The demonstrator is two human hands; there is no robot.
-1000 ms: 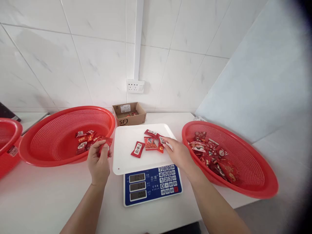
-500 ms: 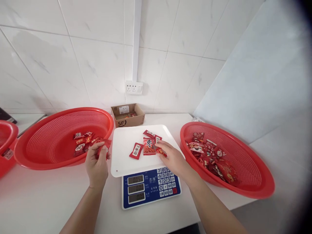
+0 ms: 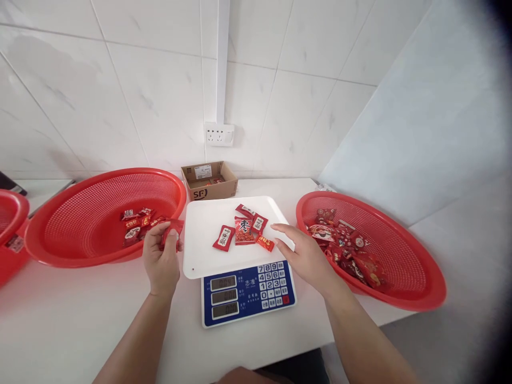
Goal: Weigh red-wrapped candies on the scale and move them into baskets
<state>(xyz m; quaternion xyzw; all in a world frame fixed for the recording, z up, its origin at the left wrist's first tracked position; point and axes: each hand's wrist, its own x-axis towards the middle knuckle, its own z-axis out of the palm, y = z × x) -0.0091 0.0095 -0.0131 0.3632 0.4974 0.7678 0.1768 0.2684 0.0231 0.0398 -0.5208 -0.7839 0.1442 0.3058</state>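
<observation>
Pinching a red packet (image 3: 173,231) between thumb and fingers of the left hand (image 3: 162,261), just above the left basket (image 3: 92,210). Held open with fingers apart, the right hand (image 3: 308,258) near another packet (image 3: 265,244) on the white tray (image 3: 200,234).

Red snack packets (image 3: 244,231), lying flat, one packet (image 3: 173,232) pinched upright

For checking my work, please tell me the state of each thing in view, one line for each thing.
left hand: closed, pinching a red packet
right hand: open, fingers spread, beside the tray's packets
white tray: on the scale, bearing five red packets
digital scale: displays lit
left red basket: few packets
right red basket: more packets
cardboard box: open, red items inside
wall socket: nothing plugged in
</observation>
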